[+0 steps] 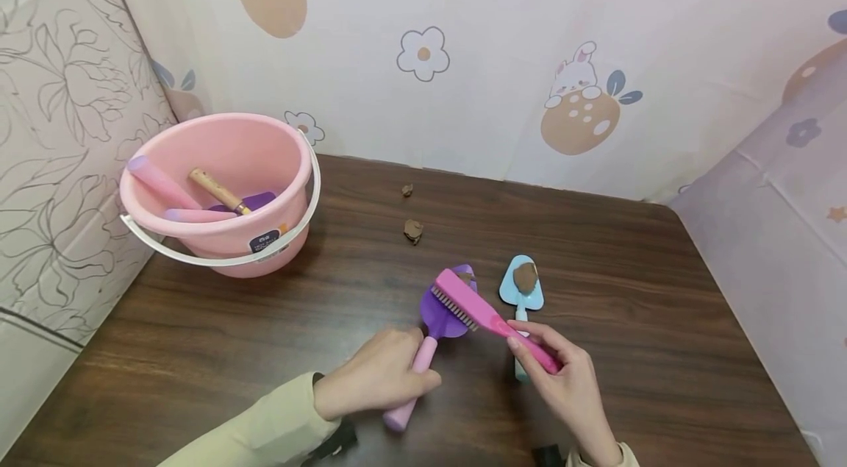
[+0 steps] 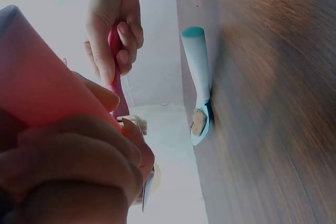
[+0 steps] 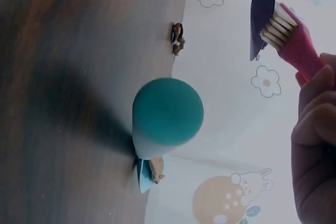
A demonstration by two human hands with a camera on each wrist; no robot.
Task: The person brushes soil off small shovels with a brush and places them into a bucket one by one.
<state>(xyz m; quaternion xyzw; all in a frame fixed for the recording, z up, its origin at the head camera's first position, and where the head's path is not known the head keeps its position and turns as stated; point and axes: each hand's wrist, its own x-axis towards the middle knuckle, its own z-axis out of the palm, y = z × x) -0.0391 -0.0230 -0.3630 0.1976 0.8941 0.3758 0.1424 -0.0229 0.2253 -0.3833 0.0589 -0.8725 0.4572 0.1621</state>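
Note:
My left hand [image 1: 380,371] grips the pink handle of a toy shovel with a purple blade [image 1: 433,309]; a brown bit shows at the blade's far edge, partly behind the brush. In the right wrist view, the blade is raised off the table. My right hand [image 1: 572,379] pinches the handle of a pink brush [image 1: 473,301], its bristles [image 3: 278,29] against the purple blade. Below that hand a light blue toy shovel [image 1: 518,290] lies on the table, bearing a brown clump [image 1: 526,278]; its handle is partly hidden by the hand and brush.
A pink bucket [image 1: 304,228] with a white handle stands at the left, holding a wooden-handled tool [image 1: 218,191] and pink handles. Two brown clumps, a larger one [image 1: 413,230] and a smaller one [image 1: 406,190], lie on the dark wooden table [image 1: 635,349]. Patterned sheets hang behind.

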